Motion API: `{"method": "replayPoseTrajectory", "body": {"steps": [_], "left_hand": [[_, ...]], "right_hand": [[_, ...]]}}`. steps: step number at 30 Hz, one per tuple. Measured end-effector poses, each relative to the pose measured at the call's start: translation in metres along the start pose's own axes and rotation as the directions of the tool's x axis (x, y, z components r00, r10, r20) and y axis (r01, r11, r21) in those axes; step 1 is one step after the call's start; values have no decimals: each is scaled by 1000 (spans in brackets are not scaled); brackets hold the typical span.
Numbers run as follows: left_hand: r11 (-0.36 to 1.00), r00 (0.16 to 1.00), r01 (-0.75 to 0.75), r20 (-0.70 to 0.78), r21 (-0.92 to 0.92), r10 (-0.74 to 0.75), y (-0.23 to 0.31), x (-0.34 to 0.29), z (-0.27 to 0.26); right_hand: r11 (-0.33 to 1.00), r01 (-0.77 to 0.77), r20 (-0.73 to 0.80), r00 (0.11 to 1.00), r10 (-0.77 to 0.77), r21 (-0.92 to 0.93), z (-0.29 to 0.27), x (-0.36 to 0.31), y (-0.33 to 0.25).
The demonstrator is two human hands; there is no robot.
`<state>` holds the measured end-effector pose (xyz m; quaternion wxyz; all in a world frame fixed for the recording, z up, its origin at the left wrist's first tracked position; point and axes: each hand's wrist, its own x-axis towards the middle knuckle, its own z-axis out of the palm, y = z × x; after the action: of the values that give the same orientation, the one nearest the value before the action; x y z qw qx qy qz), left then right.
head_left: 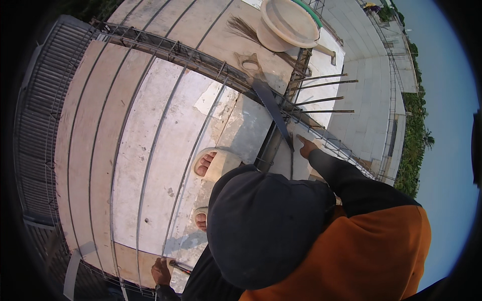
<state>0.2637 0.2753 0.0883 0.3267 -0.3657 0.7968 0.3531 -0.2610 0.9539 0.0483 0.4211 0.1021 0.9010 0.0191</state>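
One co-worker's hand [306,147] is beside one handsaw [270,105], near four protruding rods [321,101].

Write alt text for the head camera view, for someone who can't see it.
A bare left hand is beside a metal rod and a small tool over pale boards, while the right hand is near the tip of a dark-bladed saw. Beyond the saw stands a whitish basin; sandaled feet show between the hands.
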Motion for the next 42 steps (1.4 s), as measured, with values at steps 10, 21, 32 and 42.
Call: {"method": "replayPoseTrajectory", "body": {"steps": [10, 21, 32, 42], "left_hand": [[996, 999, -39, -21, 76, 40, -2, 3, 0], [997, 997, -55, -43, 52, 57, -6, -1, 1], [996, 996, -68, -46, 52, 70, 0, -8, 11], [999, 996, 40, 83, 17, -41, 32, 38, 21]], "right_hand": [[1000, -5, -138, 990, 7, 13, -39, -36, -46], [895, 433, 68, 901, -428, -108, -27, -51, -198], [790, 508, -70, 853, -518, 342, -50, -1, -279], [568, 235, 71, 883, -463, 789, -1, 3, -388]]}}
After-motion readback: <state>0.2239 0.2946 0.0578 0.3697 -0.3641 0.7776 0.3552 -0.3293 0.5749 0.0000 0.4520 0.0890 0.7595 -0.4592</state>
